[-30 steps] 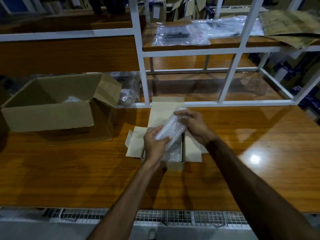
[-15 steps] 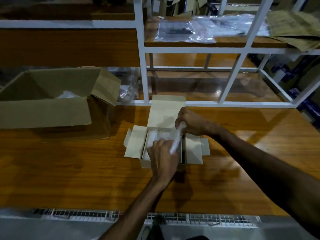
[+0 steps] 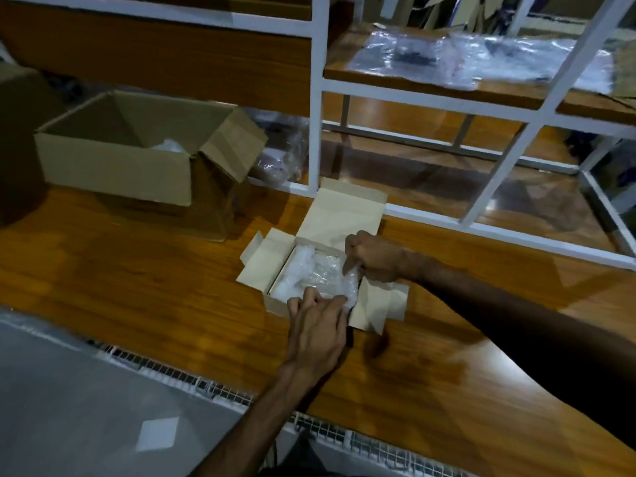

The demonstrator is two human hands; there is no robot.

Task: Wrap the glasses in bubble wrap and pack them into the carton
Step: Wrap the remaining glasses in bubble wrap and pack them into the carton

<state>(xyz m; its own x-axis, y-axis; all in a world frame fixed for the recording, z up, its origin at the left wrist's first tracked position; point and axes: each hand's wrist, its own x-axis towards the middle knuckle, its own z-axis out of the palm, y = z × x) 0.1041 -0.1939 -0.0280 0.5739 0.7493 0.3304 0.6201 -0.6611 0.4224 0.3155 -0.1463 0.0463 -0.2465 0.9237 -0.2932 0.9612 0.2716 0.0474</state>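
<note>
Bundle (image 3: 318, 275): bubble-wrapped, lying in the small carton (image 3: 275, 302) between your hands; long axis runs from near-left to far-right.
Left hand (image 3: 318, 327): at the bundle's near end, fingers extended, pressing down on the wrap.
Right hand (image 3: 373, 258): at the far-right end, fingers curled, pinching the wrap.
Nearer hand: both touching; left sits over the carton's near wall.
Next move, judged: seat the right end down inside the carton's right wall.

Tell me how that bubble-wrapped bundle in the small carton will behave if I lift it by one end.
The bubble-wrapped bundle would probably sag or shift, since the wrap looks loose and crumpled where the right hand pinches it. It likely feels slippery, being glossy plastic. Treat it as fragile: glasses are supposedly inside, and the small carton gives it support only while it lies flat.
</note>
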